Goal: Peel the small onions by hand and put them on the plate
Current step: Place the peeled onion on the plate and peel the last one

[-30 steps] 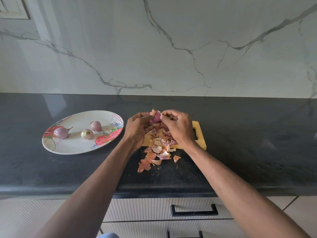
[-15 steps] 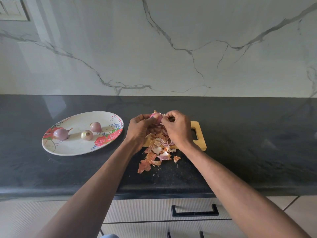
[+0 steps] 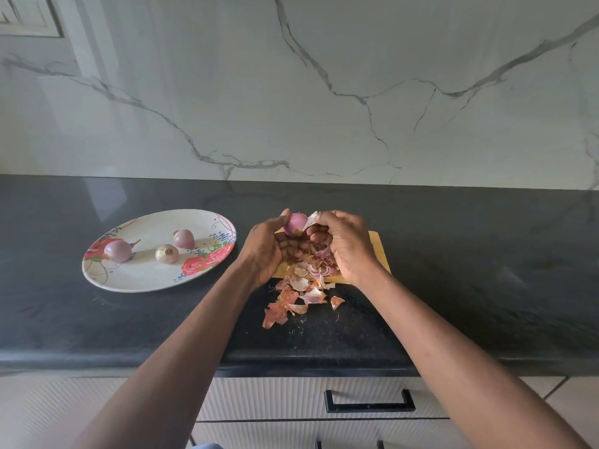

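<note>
Meanwhile left hand (image 3: 264,246) grips round glossy onion (image 3: 295,223); right hand (image 3: 348,246) pinches papery skin (image 3: 311,218).

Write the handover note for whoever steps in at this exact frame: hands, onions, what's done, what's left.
Left hand: holds the small onion being peeled above the wooden cutting board.
Right hand: its grip is a pinch on a flap of skin coming off that onion.
Done: three peeled onions lie on the floral plate, to the left.
Peels are piled on the board and spill onto the black counter.
Left: finish stripping this onion, then set it on the plate. No other unpeeled onions are visible.
</note>
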